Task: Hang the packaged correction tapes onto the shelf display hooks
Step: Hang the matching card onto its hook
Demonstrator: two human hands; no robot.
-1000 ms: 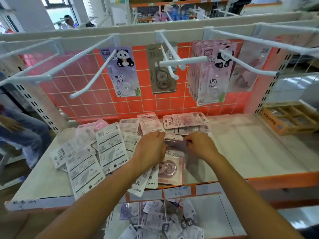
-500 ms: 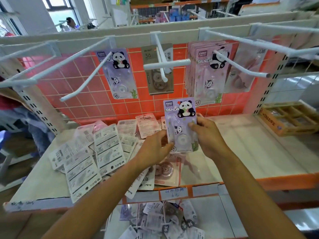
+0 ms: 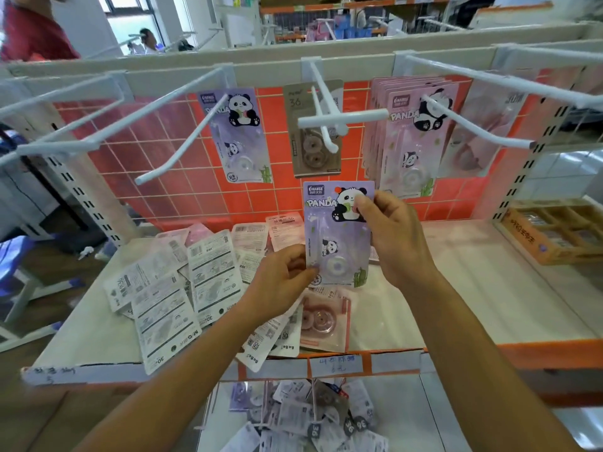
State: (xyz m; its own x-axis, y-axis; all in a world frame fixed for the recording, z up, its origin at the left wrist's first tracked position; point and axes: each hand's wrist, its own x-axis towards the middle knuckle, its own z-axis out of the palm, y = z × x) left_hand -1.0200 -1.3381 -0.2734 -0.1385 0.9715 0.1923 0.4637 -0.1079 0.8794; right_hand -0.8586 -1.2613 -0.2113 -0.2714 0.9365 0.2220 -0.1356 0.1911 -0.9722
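Note:
A purple panda correction tape pack [image 3: 332, 236] is held upright above the shelf. My right hand [image 3: 394, 236] pinches its right edge near the panda picture. At the pack's lower left corner, my left hand [image 3: 280, 282] pinches it. White display hooks [image 3: 182, 141] stick out toward me from the orange grid panel. One purple panda pack [image 3: 238, 135] hangs on the left hook, a brown pack [image 3: 313, 135] on the middle hook [image 3: 326, 125], and a stack of pink panda packs [image 3: 411, 135] on the right hook [image 3: 473, 125].
Several loose packs [image 3: 182, 288] lie face down on the white shelf [image 3: 456, 305], with a pink one [image 3: 323, 321] face up below my hands. A wooden crate [image 3: 554, 233] sits at the right. More packs [image 3: 310, 415] hang on the level below. People stand in the background.
My hands lifted the purple panda pack off the pile on the shelf. It now stands upright in both hands, a little higher than half a second ago.

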